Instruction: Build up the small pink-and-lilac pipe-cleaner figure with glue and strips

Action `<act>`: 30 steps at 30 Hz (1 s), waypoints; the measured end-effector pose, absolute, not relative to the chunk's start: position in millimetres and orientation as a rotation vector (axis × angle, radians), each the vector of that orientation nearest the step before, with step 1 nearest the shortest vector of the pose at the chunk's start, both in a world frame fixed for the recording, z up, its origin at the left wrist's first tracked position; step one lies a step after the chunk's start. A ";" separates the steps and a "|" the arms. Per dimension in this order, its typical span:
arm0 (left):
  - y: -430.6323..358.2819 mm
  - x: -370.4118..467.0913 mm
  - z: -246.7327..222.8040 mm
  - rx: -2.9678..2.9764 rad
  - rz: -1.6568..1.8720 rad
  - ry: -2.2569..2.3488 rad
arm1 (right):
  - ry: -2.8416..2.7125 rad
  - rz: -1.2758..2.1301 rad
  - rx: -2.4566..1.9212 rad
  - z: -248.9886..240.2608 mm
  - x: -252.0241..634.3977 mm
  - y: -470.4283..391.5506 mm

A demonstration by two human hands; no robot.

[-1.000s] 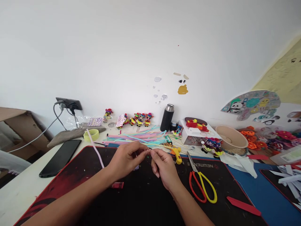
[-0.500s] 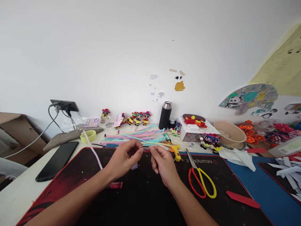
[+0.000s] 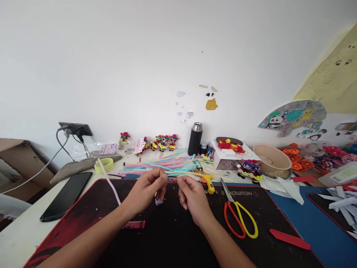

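Observation:
Over the dark desk mat [image 3: 178,238], my left hand [image 3: 147,188] is closed, thumb and forefinger pinched. A lilac fuzzy pipe cleaner [image 3: 110,182] rises at the left and passes behind my left wrist. Below the curled fingers shows a lilac bit [image 3: 158,202]; its join to the long piece is hidden. Close by on the right, my right hand [image 3: 193,197] pinches thumb against forefinger, the other fingers curled in. Something thin and dark seems to lie between the two pinches, too small to name. Red-and-yellow-handled scissors [image 3: 241,219] rest right of my right hand.
Behind the hands lie pastel pipe cleaners [image 3: 156,163], a yellow glue gun [image 3: 208,182] and a black flask [image 3: 195,139]. Small figures [image 3: 164,142] stand by the wall. A phone [image 3: 67,195] and tape roll [image 3: 104,165] are left; a beige bowl [image 3: 272,156] is right.
Both hands keep their pinches almost in place. The lower fingers of my left hand now show more, with the lilac bit beneath them. The whole view has shifted slightly.

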State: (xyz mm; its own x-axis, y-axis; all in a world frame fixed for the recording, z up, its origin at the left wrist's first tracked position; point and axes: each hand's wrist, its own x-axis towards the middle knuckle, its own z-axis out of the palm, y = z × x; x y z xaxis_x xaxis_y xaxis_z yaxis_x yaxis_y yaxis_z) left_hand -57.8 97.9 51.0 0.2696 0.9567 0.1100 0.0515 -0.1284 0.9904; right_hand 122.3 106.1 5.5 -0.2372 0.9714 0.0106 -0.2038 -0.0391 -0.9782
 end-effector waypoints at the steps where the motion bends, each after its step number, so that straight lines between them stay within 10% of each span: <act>1: 97.8 -57.0 51.2 1.440 1.056 0.987 | -1.211 1.485 -0.939 5.4 122.1 106.1; 30: 94.9 -54.4 51.4 1.410 0.995 0.902 | -1.261 1.480 -0.955 -0.2 120.5 105.0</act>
State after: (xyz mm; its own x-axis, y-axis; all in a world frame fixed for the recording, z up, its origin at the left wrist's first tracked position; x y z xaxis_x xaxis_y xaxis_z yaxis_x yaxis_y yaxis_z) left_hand -54.4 94.9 51.4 0.3498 0.9338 0.0751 -0.0169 -0.0738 0.9971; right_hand 120.5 105.0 -0.2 -0.2578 0.9661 0.0115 -0.1649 -0.0323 -0.9858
